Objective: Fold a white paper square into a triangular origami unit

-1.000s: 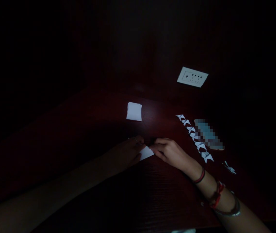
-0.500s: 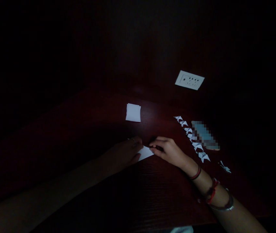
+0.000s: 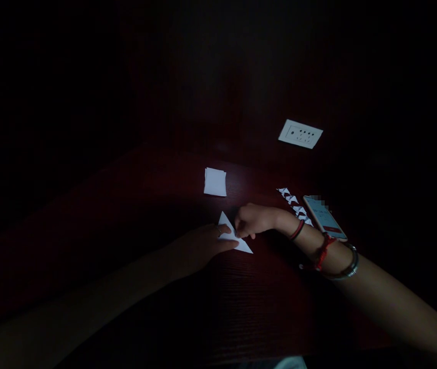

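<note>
A white sheet of paper [image 3: 246, 247], folded into a triangle, lies on the dark red table under my hands. My left hand [image 3: 212, 240] presses it down with spread fingers, a ring showing on one of them. The folded edge runs along the right side of the triangle. At that edge my right hand [image 3: 249, 220] is curled closed, its knuckles and fingertips against the crease; nothing shows inside it. Part of the paper is hidden beneath my left fingers.
A stack of white square paper [image 3: 215, 182] lies behind my hands. To the right are a row of small folded paper pieces [image 3: 291, 199], partly covered by my right wrist, and a phone [image 3: 325, 218] with a lit screen. A socket plate [image 3: 300, 134] is on the wall.
The paper has turned, so one point now aims away from me. My left hand has flattened onto it. My right hand has curled up and moved to the folded edge, its forearm swinging over the row.
</note>
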`<state>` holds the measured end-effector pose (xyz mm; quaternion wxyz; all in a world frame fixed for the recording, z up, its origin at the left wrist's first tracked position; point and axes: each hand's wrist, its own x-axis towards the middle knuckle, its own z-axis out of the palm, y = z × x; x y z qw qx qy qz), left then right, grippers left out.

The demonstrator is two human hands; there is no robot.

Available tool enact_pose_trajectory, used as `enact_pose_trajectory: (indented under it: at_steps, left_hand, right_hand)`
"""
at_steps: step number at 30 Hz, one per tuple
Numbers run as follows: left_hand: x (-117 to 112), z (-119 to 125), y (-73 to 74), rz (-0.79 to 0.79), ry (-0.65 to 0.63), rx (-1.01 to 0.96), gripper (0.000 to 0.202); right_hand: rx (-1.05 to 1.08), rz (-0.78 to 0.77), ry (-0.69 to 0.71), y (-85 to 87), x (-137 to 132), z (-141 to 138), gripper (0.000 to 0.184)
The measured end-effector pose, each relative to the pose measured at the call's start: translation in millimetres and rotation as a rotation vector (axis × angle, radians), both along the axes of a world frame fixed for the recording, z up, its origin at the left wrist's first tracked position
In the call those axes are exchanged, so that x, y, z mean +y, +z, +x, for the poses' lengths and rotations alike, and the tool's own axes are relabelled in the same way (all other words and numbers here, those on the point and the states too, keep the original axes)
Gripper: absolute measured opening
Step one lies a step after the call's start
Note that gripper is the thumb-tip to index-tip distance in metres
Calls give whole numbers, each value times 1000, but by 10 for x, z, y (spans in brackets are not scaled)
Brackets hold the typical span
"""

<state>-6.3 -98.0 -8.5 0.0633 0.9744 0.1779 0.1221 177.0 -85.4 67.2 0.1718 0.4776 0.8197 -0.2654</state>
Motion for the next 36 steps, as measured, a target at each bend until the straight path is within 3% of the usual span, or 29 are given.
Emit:
enact_pose_trajectory:
  at_steps: [14, 24, 30, 36]
  left_hand:
    - [-63, 52, 149, -80, -27, -9, 31]
    - [-35, 36, -32, -62, 39, -10, 34]
    - [-33, 33, -4, -116, 54, 11, 33]
    - [-35, 46, 17, -112, 39, 11, 33]
  right_hand:
    - [-149, -74, -85, -28, 69, -129, 12]
    - [-138, 25, 82, 33, -1, -99, 17]
    - [-48, 137, 215, -21, -18, 5, 19]
    - [-25, 112, 228, -64, 21, 40, 20]
